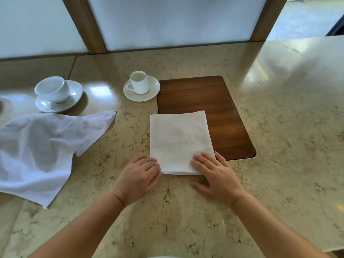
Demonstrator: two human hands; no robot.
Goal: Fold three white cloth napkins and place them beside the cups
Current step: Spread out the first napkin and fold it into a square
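Napkin [179,140], folded to a neat rectangle, lies on the stone counter [279,108], its right part over the inlaid wooden board [214,101]. The left hand [138,178] pinches its near left corner with curled fingers; the right hand [216,176] presses flat and spread on the near right corner. The cloth looks light, soft and limp, so I think it is best held at the folded near edge. A small cup [140,82] stands just behind; the unfolded napkin [37,146] waits near the wide cup [52,89].
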